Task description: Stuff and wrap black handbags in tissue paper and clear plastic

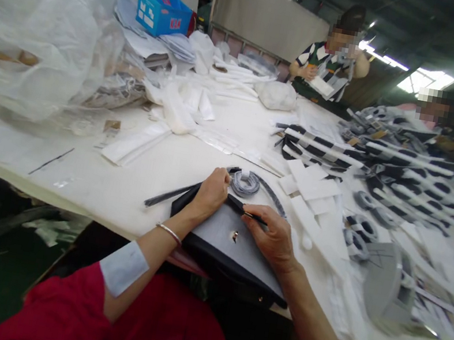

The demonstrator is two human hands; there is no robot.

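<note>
A grey handbag [223, 240] with black edges and a small metal clasp lies at the near edge of the white table [127, 187]. My left hand [211, 192] is closed on the bag's upper left corner, where a long black strap [170, 194] runs out to the left. My right hand [272, 238] rests on the bag's right side and pinches a thin black strip at the top edge. Just behind the bag lies a coiled grey strap [244, 183].
White paper pieces [315, 188] and grey straps [359, 228] lie to the right, with black-and-white striped bags [387, 157] beyond. A large clear plastic bag [35, 36] and a blue box [162, 11] sit at the left. Two people sit at the far side.
</note>
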